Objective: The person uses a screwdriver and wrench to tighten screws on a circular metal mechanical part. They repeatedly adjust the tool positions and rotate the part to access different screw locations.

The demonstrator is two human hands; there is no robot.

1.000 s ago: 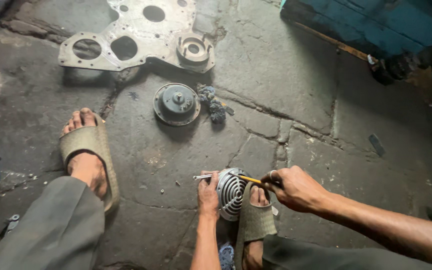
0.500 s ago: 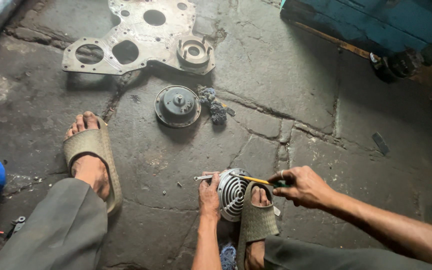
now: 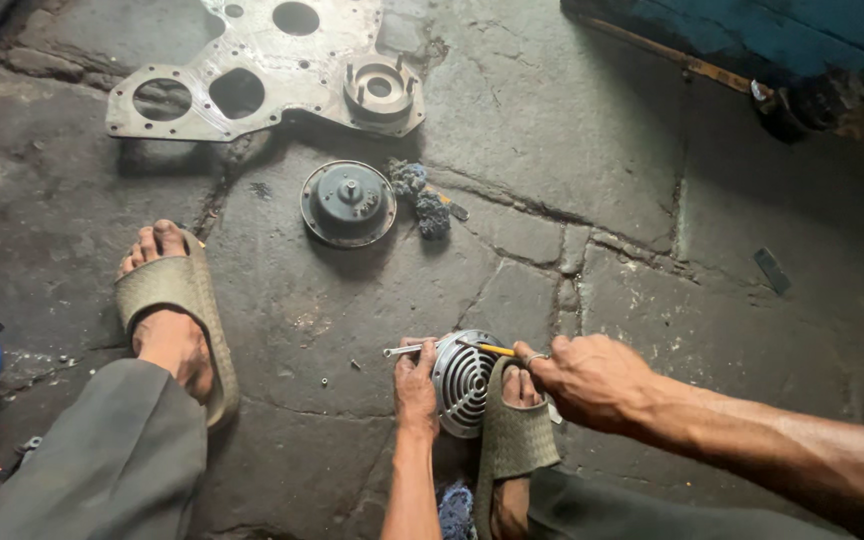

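Both hands, left [image 3: 415,385] gripping a wrench [image 3: 402,350], right [image 3: 587,380] a screwdriver [image 3: 482,348], work over a cracked, grimy stone floor [image 3: 572,150].

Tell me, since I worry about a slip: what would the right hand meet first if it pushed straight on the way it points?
The right hand points left along its yellow-handled tool, so it would likely meet the round slotted metal part first, then the left hand.
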